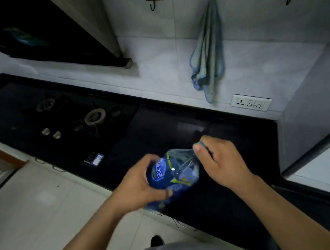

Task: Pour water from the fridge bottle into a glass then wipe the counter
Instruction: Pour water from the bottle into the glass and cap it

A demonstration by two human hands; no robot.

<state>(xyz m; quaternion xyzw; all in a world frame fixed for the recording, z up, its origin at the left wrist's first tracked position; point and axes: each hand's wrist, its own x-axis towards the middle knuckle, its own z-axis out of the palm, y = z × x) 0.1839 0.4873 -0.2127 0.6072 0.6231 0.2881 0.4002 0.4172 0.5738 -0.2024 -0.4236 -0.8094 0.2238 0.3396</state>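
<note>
A clear plastic water bottle (175,170) with a blue label is held tilted over the front edge of the black counter (160,129). My left hand (138,186) wraps around its labelled body. At the bottle's neck, my right hand (218,160) pinches the cap end, where a greenish cap edge shows by the thumb. A blue-green cloth (208,59) hangs from a wall hook above the counter. A faint glass-like shape (199,133) stands just beyond my right hand, too dark to make out clearly.
A black gas hob (61,113) with two burners fills the counter's left part, under a dark hood (59,40). A white socket strip (251,102) sits on the tiled wall. A pale surface (327,171) lies at the right. Light floor tiles are below left.
</note>
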